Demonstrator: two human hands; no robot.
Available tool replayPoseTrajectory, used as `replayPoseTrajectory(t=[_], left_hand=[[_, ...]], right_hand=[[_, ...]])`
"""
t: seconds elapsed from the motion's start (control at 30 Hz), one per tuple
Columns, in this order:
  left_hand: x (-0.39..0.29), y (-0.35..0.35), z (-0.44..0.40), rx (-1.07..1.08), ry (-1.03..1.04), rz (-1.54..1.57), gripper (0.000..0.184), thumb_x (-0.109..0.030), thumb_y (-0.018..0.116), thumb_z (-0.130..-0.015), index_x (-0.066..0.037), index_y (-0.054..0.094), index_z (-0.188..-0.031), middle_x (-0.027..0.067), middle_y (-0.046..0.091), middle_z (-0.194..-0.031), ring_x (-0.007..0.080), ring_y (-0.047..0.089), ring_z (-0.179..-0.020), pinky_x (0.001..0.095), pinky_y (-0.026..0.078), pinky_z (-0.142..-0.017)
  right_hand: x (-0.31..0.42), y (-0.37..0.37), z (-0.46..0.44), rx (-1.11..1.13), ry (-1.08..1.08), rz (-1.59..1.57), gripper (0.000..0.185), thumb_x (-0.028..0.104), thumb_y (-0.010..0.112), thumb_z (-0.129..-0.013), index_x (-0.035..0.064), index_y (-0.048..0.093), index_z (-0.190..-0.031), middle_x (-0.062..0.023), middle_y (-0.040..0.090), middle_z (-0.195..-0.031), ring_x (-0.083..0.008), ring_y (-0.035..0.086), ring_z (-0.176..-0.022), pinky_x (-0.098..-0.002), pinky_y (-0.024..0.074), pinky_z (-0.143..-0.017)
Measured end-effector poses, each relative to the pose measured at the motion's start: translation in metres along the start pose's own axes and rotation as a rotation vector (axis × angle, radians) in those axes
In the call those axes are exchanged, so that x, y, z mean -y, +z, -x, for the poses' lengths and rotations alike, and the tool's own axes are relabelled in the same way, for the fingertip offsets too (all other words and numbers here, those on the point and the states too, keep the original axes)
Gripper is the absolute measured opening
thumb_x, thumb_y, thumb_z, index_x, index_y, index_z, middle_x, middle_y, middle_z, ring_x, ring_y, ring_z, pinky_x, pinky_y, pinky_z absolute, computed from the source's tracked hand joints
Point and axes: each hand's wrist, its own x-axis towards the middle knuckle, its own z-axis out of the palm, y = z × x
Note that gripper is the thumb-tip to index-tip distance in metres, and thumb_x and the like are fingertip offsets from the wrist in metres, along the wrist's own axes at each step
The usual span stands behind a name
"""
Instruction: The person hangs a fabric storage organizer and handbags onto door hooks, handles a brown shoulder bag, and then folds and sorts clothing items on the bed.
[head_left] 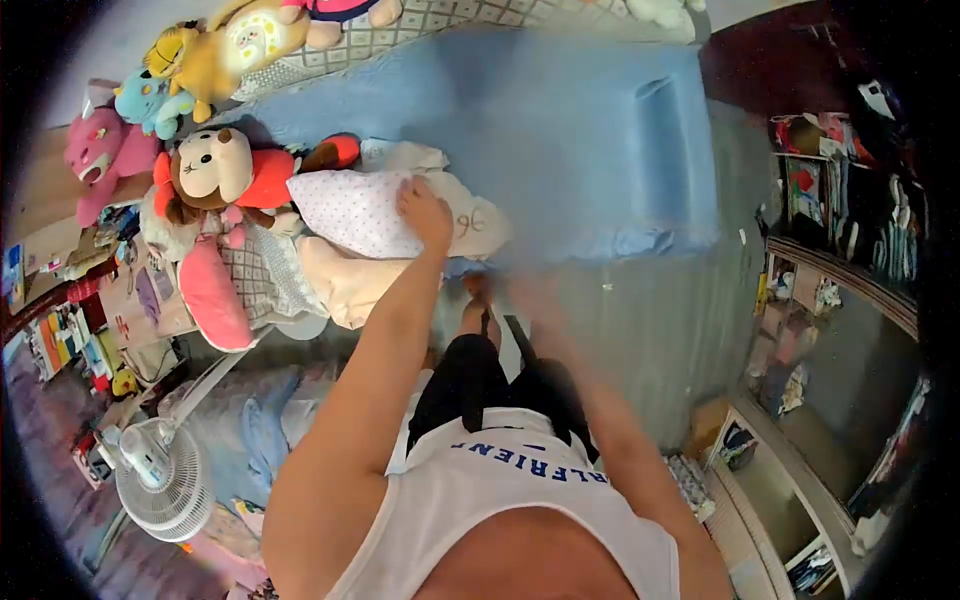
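My left hand (pixel 426 214) lies palm down on the right part of a white cloth item with small dots (pixel 350 212), its fingers a little apart. Whether that item is a pillow or a folded garment I cannot tell. Beside and partly under the hand is a cream cloth (pixel 480 222) printed with "96". A peach-coloured cloth (pixel 345 282) lies just below the dotted one. My right hand (pixel 540 300) is smeared by motion, low in front of my legs near the bed's edge, and its fingers cannot be made out.
The blue bed sheet (pixel 570 140) stretches ahead. A monkey plush (pixel 222 170), a pink plush (pixel 105 150) and several other soft toys lie at the left and back. A white fan (pixel 165 480) stands lower left. Shelves (pixel 840 240) line the right side.
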Motion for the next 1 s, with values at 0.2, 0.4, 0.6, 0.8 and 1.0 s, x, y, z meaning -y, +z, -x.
replayPoseTrajectory(t=[0.2,0.4,0.6,0.8,1.0], left_hand=[[0.107,-0.009,-0.027,0.028,-0.451,0.117,0.036,-0.017,0.057,-0.078,-0.008,0.059,-0.113,0.0208,0.063,-0.097,0.0391,0.061,-0.086,0.0481,0.048,-0.072],[0.01,-0.131,-0.04,0.217,-0.261,0.588,0.03,-0.02,0.054,-0.085,0.002,0.061,-0.103,0.0222,0.064,-0.091,0.0339,0.061,-0.085,0.0398,0.046,-0.074],[-0.132,-0.171,-0.001,0.109,0.117,0.789,0.029,-0.022,0.051,-0.087,0.001,0.061,-0.103,0.0247,0.061,-0.077,0.0401,0.059,-0.073,0.045,0.045,-0.067],[-0.198,-0.222,-0.012,-0.056,-0.035,0.698,0.016,-0.02,0.061,-0.087,-0.006,0.064,-0.093,0.0093,0.054,-0.058,0.02,0.05,-0.052,0.0334,0.04,-0.052],[-0.292,-0.237,-0.001,0.052,0.174,0.817,0.019,-0.017,0.062,-0.086,-0.007,0.062,-0.102,0.0041,0.057,-0.072,0.0115,0.053,-0.068,0.0269,0.044,-0.063]], right_hand=[[-0.005,-0.005,-0.038,0.08,0.159,-0.297,0.041,0.033,0.059,-0.085,0.0064,0.054,-0.116,-0.0151,0.065,-0.1,-0.0291,0.063,-0.09,-0.039,0.0488,-0.079],[0.063,-0.048,-0.106,0.242,0.353,-0.927,0.039,0.029,0.059,-0.085,0.0044,0.054,-0.116,-0.0124,0.065,-0.103,-0.0234,0.062,-0.089,-0.0352,0.0482,-0.077],[0.064,-0.127,-0.125,-0.148,-0.066,-0.586,0.03,0.015,0.059,-0.084,0.0036,0.057,-0.112,-0.0063,0.065,-0.093,-0.0149,0.058,-0.081,-0.0306,0.0464,-0.072],[0.022,-0.317,-0.101,-0.42,-0.14,-0.698,0.022,0.022,0.065,-0.085,0.0028,0.063,-0.096,0.0001,0.062,-0.081,-0.0083,0.052,-0.071,-0.0249,0.0436,-0.061],[0.029,-0.408,-0.058,-0.433,-0.234,-0.628,0.026,0.022,0.068,-0.083,0.0014,0.056,-0.072,0.003,0.048,-0.065,-0.007,0.04,-0.061,-0.0257,0.0358,-0.054]])
